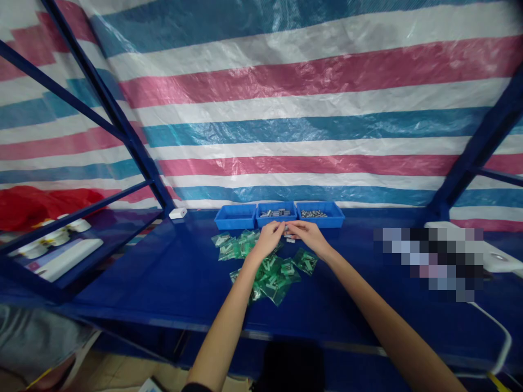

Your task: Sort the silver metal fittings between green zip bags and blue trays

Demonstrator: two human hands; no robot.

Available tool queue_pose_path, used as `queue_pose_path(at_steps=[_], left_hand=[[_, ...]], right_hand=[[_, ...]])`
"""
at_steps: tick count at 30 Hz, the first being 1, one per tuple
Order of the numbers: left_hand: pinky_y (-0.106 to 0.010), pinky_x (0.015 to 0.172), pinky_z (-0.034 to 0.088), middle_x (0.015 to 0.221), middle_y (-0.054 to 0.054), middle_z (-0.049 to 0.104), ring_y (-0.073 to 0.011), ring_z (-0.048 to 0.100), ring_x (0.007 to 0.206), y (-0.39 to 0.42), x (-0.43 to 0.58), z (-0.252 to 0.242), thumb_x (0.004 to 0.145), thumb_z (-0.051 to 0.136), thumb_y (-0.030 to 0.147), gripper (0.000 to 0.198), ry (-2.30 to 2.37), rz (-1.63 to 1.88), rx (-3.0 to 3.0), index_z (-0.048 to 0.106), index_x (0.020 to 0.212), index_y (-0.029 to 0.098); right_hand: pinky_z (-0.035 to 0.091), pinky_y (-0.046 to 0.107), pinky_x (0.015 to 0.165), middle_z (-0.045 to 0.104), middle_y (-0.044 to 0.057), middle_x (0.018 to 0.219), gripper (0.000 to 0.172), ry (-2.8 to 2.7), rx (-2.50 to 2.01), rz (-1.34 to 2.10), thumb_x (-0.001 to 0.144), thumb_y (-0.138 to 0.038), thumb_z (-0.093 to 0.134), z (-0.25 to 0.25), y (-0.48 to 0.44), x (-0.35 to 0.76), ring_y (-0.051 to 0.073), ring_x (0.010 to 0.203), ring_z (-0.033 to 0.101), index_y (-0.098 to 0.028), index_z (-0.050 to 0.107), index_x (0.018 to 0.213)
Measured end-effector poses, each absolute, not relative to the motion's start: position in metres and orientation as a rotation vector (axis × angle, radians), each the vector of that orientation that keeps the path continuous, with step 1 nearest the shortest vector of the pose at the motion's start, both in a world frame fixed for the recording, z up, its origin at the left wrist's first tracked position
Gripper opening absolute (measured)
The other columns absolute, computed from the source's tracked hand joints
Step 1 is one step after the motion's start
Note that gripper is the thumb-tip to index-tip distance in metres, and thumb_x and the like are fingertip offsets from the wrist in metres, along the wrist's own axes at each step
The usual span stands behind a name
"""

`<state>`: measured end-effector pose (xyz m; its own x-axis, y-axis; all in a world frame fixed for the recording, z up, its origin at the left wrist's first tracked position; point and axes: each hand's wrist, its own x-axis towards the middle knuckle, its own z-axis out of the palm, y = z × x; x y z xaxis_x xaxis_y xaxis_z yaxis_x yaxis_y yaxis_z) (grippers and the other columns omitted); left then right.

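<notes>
Head: hands [270, 238], blue table [171, 272], likely tarpaulin [306, 92] behind

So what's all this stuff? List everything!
striped sheet: one, red, white and blue, behind
frame bars: several, dark blue, both sides
table: one, blue, middle
trays: three, blue, table's back edge
metal-looking parts: many, grey, middle and right trays
bags: many, green, before trays
small piece: one or more, whitish, below hands
small box: one, white, back left
device: one, white, right, partly pixelated
cable: one, white, lower right
crumpled sheet: one, red, far left
round things: about three, white, left shelf
long thing: one, white, left shelf
cloth: one, grey, lower left
floor: one, tan, lower left
dark shape: one, black, bottom centre
left hand: one, bare, near middle tray
right hand: one, bare, fingertips near the left's
</notes>
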<state>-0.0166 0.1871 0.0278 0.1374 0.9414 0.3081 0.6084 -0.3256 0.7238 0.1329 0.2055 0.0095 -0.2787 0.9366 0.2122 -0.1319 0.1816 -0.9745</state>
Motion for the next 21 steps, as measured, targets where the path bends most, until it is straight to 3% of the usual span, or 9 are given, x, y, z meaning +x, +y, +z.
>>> queue_pose_path(at_steps=[7,11,15,21], left_hand=[[-0.031,0.081,0.040,0.090,-0.005,0.060,-0.0190,0.055,0.089,0.176,-0.008,0.027,0.092,0.031,0.032,0.031,1.785,0.761,2.323,0.059,0.091,0.020],[-0.038,0.095,0.033,0.108,-0.005,0.056,-0.0217,0.048,0.109,0.173,-0.008,0.023,0.087,0.045,0.026,0.021,1.639,0.499,2.428,0.058,0.103,0.024],[-0.040,0.096,0.032,0.106,-0.004,0.056,-0.0218,0.047,0.110,0.173,-0.008,0.020,0.082,0.054,0.021,0.015,1.553,0.401,2.427,0.059,0.096,0.023],[-0.040,0.091,0.034,0.093,-0.004,0.058,-0.0237,0.050,0.101,0.173,-0.006,0.023,0.081,0.057,0.029,0.010,1.566,0.391,2.365,0.060,0.084,0.020]], right_hand=[[0.054,0.028,0.056,0.066,0.002,0.062,0.032,-1.428,-1.047,1.113,0.068,-0.049,0.062,0.000,0.218,0.138,0.017,0.059,0.063,-0.017,0.064,0.072],[0.051,0.025,0.049,0.063,0.001,0.057,0.026,-1.334,-1.143,1.075,0.069,-0.044,0.061,-0.003,0.226,0.144,0.014,0.049,0.059,-0.018,0.060,0.067],[0.051,0.024,0.047,0.063,0.000,0.055,0.014,-1.263,-1.150,1.153,0.068,-0.031,0.062,-0.004,0.232,0.144,0.013,0.047,0.059,-0.017,0.060,0.067],[0.049,0.019,0.044,0.061,0.000,0.052,0.010,-1.242,-1.151,1.223,0.068,-0.024,0.062,0.006,0.233,0.138,0.010,0.044,0.056,-0.015,0.065,0.064]])
